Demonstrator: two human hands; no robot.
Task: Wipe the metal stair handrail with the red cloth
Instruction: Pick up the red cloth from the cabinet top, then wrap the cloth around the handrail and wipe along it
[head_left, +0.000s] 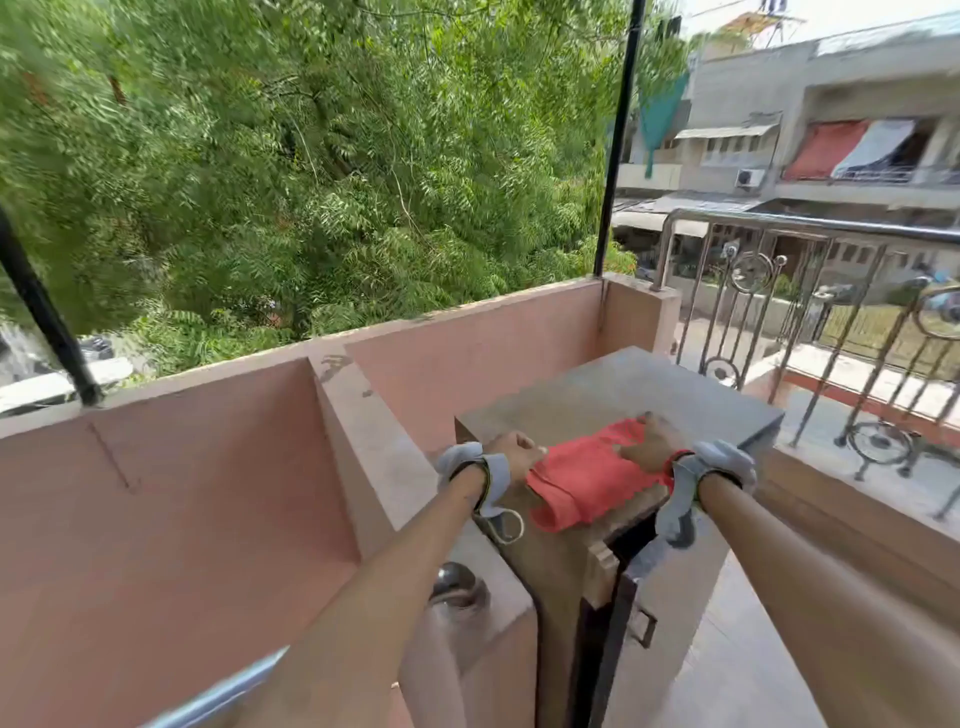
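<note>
The red cloth (587, 480) lies bunched on the near edge of a grey stone slab (649, 387) that tops a pillar. My right hand (652, 444) rests flat on the cloth's far right part, fingers spread over it. My left hand (514, 457) is at the cloth's left end, fingers curled and touching its edge. Both wrists wear grey straps. The metal stair handrail (218, 696) shows as a shiny tube at the bottom left, under my left forearm, ending at a round cap (454, 577) set in the pink wall.
A pink parapet wall (208, 467) runs along the left and back. A steel balcony railing (810, 291) with ring ornaments stands at the right. A dark metal door (623, 623) hangs below the slab. Black poles (618, 140) rise from the parapet; trees and buildings lie beyond.
</note>
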